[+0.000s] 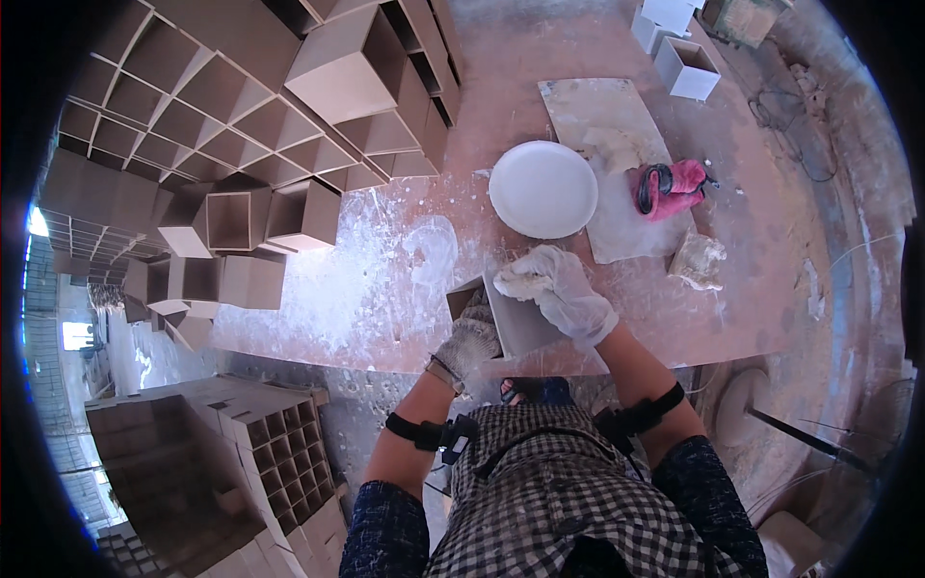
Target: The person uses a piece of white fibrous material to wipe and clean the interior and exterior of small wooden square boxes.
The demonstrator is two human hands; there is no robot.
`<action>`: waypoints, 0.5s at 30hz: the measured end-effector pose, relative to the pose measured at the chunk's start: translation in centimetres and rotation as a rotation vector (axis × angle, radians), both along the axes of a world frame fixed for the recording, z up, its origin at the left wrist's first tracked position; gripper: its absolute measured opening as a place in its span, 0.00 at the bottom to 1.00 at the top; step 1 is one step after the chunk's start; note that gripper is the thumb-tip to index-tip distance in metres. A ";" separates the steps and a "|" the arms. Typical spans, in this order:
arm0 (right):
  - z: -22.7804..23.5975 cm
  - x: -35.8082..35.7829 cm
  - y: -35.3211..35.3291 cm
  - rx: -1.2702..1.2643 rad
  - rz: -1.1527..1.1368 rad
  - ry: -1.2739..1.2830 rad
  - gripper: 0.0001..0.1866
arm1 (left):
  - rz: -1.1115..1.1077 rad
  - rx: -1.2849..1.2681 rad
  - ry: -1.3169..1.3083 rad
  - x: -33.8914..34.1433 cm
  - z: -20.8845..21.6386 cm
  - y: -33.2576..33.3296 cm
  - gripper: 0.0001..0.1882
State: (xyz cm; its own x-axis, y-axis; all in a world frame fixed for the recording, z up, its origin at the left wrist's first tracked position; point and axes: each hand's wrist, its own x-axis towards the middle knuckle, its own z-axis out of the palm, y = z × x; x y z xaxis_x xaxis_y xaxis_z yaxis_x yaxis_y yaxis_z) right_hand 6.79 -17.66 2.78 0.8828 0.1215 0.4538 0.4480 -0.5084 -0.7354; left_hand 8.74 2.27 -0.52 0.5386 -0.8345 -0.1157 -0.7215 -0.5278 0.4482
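A small open box (525, 332) with board walls stands tilted at the table's near edge. My left hand (472, 339), in a grey knitted glove, grips it at its left side, the fingers reaching partly inside the opening. In a thin, whitish plastic glove, my right hand (573, 294) is closed around a pale crumpled wad (520, 277), perhaps cloth or sponge, at the top edge of the box's wall. Just beyond the hands sits a round white tub (542, 190); whether its top is a lid or its contents I cannot tell.
Stacked brown open boxes (207, 96) rise at the left. A stained board (626, 226) lies right of the tub, with a pink and black bundle (670, 190) on it and a crumpled pale lump (699, 262) beside it. White boxes (687, 69) stand far right.
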 end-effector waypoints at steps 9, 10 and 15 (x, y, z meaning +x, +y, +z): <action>1.9 -11.5 1.2 0.502 0.139 0.626 0.05 | 0.166 -0.274 0.378 -0.2 -2.6 0.4 0.27; 1.9 -11.0 0.6 0.503 0.142 0.627 0.05 | 0.169 -0.273 0.378 -0.3 -2.6 0.5 0.27; 4.9 0.0 0.4 -0.184 -0.062 -0.035 0.10 | 0.004 -0.004 0.039 0.3 -2.4 -0.1 0.24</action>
State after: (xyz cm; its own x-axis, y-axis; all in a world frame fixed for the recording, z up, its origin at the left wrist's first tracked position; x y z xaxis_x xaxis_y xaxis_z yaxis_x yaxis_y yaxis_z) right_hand 6.76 -17.30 7.71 0.8750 0.1515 0.4598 0.4358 -0.6603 -0.6116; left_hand 9.01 2.13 -2.92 0.5367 -0.8332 -0.1332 -0.7014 -0.5283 0.4785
